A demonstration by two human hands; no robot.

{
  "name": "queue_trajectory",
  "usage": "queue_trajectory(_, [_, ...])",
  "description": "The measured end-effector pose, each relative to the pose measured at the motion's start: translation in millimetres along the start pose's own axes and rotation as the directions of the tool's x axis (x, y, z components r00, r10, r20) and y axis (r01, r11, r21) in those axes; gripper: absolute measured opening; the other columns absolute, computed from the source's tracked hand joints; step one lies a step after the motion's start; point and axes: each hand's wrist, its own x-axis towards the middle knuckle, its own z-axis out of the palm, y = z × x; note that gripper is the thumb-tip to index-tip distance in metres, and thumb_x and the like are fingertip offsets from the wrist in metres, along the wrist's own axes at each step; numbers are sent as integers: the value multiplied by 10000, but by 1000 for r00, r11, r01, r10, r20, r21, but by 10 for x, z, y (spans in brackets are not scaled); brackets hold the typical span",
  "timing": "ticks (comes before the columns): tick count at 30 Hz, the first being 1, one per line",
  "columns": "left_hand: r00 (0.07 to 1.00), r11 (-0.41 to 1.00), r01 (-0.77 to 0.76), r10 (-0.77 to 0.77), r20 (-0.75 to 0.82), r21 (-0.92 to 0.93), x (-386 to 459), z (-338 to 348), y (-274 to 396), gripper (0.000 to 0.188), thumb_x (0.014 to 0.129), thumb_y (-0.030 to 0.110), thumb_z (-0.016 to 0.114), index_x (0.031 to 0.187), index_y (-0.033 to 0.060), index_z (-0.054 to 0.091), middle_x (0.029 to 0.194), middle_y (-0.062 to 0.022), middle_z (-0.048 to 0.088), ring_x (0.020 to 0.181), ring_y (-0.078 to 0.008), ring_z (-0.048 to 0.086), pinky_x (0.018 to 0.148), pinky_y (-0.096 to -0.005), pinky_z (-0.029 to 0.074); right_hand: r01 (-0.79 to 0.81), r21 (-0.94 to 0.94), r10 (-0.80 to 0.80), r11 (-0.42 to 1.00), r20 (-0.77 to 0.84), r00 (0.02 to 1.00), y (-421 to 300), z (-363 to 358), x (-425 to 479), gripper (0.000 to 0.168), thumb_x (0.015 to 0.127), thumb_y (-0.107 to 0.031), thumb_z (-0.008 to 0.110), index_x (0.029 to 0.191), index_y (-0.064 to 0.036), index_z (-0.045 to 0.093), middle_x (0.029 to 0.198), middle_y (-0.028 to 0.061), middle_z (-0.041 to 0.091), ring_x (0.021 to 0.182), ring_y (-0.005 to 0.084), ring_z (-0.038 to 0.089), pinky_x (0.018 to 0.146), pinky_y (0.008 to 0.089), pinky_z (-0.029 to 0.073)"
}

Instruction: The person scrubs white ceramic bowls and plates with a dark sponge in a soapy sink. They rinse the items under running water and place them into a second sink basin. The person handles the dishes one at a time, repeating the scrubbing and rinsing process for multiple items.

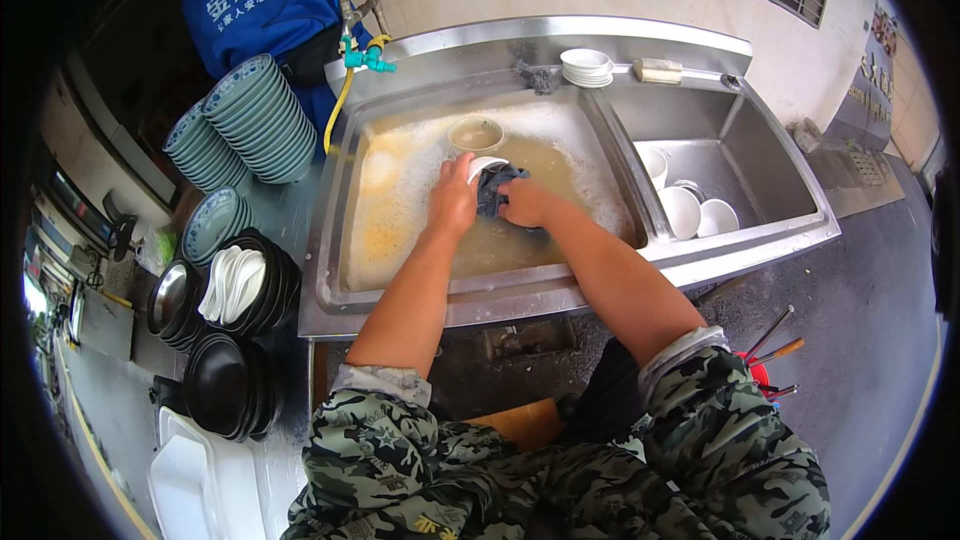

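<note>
Over the foamy, cloudy water of the large stainless-steel sink basin, my left hand grips a white bowl by its side. My right hand presses a dark grey-blue cloth against that bowl, and the cloth covers much of it. Just beyond, another bowl sits in the suds with murky water inside. In the smaller basin to the right lie several white bowls.
Stacked patterned bowls, black bowls, white spoons and white trays crowd the left. Small white dishes, a scouring pad and a sponge-like block rest on the back ledge. A teal tap stands at the back left.
</note>
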Motion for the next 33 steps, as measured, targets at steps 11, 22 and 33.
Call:
queue_trajectory(11, [624, -23, 581, -629, 464, -814, 292, -21, -395, 312, 1022, 136, 411, 1253, -7, 564, 1092, -131, 653, 986, -240, 676, 626, -324, 603, 30, 482, 69, 876, -185, 980, -231, -61, 44, 322, 881, -191, 606, 1141, -7, 653, 1082, 210, 685, 1002, 387, 652, 898, 454, 507])
queue_trajectory(22, [677, -141, 726, -24, 735, -673, 114, 80, -63, 300, 1027, 323, 518, 1237, 127, 602, 1198, -64, 661, 1041, -190, 654, 902, -395, 554, 346, -113, -286, 931, -814, 505, -779, -112, -143, 256, 941, -208, 597, 1176, -116, 640, 1196, 96, 609, 1221, 317, 477, 1011, 471, 364])
queue_trajectory(33, [738, -194, 659, -19, 675, -726, 87, 80, -38, 171, 912, 32, 603, 1067, 90, 649, 839, 8, 665, 635, -75, 593, 495, -219, 445, 290, 949, 234, 123, -311, 921, -385, -320, 16, 490, 1051, -445, 425, 1299, -51, 581, 1054, 64, 651, 977, 178, 586, 926, 316, 472])
